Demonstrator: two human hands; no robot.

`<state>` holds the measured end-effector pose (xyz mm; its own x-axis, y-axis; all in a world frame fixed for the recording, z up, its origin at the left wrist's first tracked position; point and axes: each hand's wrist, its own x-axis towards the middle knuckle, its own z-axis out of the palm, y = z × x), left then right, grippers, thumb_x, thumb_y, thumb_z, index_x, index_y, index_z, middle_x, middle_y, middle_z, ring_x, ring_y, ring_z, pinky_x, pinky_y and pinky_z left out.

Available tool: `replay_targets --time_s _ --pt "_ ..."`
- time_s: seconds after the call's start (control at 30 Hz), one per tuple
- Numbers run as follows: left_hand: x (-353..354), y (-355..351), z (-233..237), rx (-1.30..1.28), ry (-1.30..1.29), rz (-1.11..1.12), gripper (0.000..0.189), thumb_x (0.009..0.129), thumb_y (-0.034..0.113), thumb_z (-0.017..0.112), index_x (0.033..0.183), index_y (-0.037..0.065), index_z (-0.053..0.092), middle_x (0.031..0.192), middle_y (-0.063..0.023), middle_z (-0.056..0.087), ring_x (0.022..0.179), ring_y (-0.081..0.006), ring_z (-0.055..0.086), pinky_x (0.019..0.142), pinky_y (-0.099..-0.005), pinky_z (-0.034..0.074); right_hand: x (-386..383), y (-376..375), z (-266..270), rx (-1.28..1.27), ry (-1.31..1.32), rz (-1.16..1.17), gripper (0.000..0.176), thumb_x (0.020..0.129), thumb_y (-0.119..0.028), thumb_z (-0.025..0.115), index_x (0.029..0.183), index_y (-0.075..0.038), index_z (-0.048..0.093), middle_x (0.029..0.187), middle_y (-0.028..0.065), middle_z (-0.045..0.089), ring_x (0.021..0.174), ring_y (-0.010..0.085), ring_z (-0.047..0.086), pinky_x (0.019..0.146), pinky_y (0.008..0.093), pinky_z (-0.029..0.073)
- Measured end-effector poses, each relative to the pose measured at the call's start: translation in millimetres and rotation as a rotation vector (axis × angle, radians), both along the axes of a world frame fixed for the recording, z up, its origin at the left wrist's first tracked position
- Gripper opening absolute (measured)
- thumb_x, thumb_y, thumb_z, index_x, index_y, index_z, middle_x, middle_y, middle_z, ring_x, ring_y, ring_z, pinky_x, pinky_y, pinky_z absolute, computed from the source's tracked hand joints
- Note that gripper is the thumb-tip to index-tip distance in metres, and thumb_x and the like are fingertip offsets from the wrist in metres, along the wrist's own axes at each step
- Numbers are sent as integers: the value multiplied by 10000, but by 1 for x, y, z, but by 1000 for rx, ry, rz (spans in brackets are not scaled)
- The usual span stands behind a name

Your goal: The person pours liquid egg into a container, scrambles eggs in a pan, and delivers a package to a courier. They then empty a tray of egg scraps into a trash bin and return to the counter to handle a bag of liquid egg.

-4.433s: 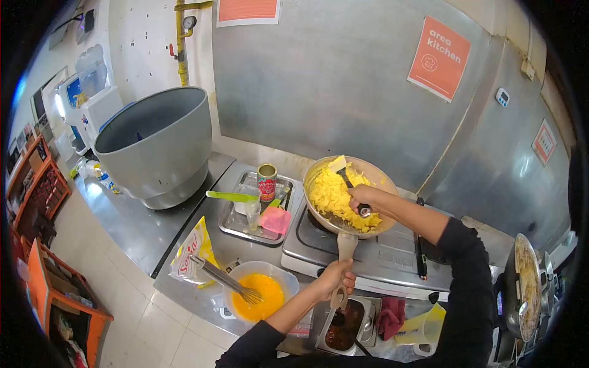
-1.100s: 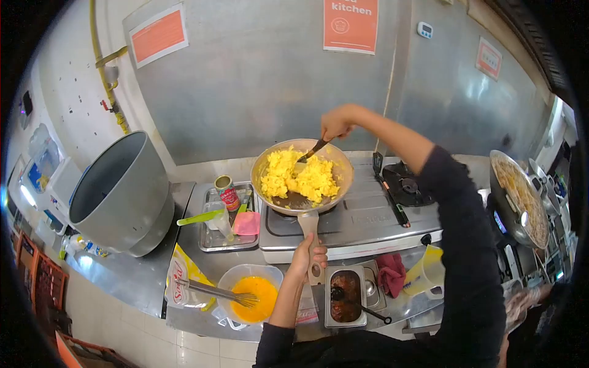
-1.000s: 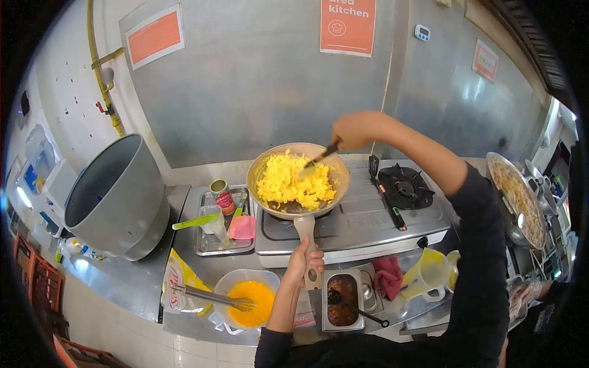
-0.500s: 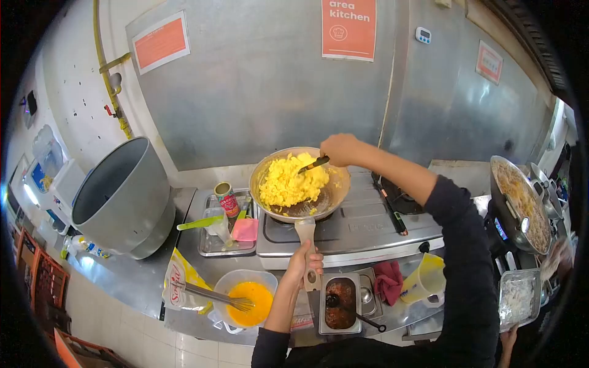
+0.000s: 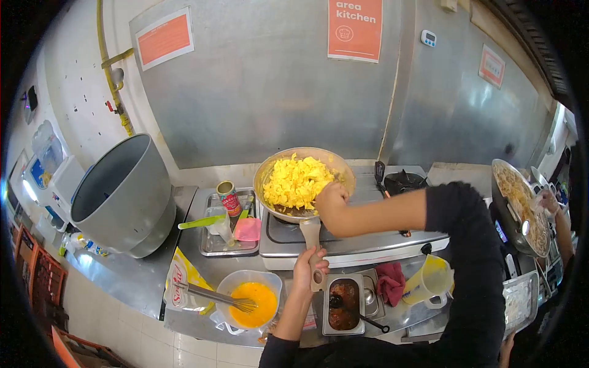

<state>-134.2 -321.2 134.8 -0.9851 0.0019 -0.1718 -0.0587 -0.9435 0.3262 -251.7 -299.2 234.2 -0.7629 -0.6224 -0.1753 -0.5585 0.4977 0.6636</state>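
The right hand point(image 5: 332, 201) mostly hides what it holds; the top edge crops the "area kitchen" poster point(image 5: 355, 32).

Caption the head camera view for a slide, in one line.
A pan of scrambled eggs on the stove, left hand gripping its handle, right hand at its edge.

Brushed metal wall panel point(image 5: 270, 92) behind steel worktop point(image 5: 129, 276); orange posters point(image 5: 354, 27) mounted on it. Yellow pipe point(image 5: 105, 67) along white wall point(image 5: 73, 80), left. Floor point(image 5: 135, 334): pale tiles. Orange crates point(image 5: 46, 270) at far left.
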Motion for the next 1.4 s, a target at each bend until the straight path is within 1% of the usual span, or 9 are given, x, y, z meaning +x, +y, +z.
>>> replay_targets --time_s 0.07,0.23,0.3,0.43,0.6,0.7,0.83,0.97,1.4 --pt "4 1 4 -67 2 34 125 786 197 413 826 81 391 665 8 390 459 -44 333 413 -188 321 -20 3 -51 -70 811 20 139 585 -69 523 706 -58 590 651 61 539 542 227 494 421 332 371" --pt "3 -2 11 -208 -60 -38 130 798 203 398 874 118 337 659 10 378 457 -46 332 413 -192 318 -84 10 8 -400 289 659 66 607 -80 542 644 -83 596 712 74 573 566 211 534 473 303 412" --pt "3 -1 11 -195 -55 -38 133 798 205 398 876 118 334 659 9 376 458 -48 332 414 -194 319 -79 13 70 -341 67 254 84 614 -118 558 675 -87 607 764 74 582 682 171 561 537 282 433" --pt "3 -1 11 -184 -39 -24 157 801 221 398 890 110 333 660 9 373 461 -54 335 420 -203 328 -50 28 137 -286 44 126 133 623 -161 566 730 -94 608 764 75 589 705 163 571 559 286 441" --pt "3 -3 12 -228 -82 -57 141 808 206 379 891 135 288 661 -36 392 467 -86 368 429 -254 377 -84 15 128 -96 -69 -17 192 666 -174 507 814 -92 598 690 76 577 614 164 560 516 299 434" --pt "3 -7 18 -385 -95 -125 135 809 193 357 894 126 278 644 -52 387 463 -96 375 432 -264 385 -171 4 102 -92 -501 -522 204 691 -179 450 816 -111 596 616 63 542 529 141 517 459 281 413" --pt "0 -11 18 -467 -135 -163 132 803 163 336 900 124 256 620 -55 371 454 -106 367 447 -289 397 -200 37 89 -437 -717 -125 220 685 -336 532 680 -128 602 451 59 468 417 140 428 421 310 370" --pt "1 -12 20 -445 -107 -187 122 800 155 327 890 127 250 613 -51 374 457 -109 370 441 -288 398 -199 51 34 -616 -376 631 250 696 -327 535 741 -88 595 569 102 548 473 228 528 414 319 412" --pt "4 -7 26 -467 -150 -104 179 773 219 374 892 111 297 603 -16 370 427 -81 337 420 -253 381 -57 156 36 -309 211 951 334 661 -112 464 992 -84 502 560 18 447 509 155 493 379 247 388"
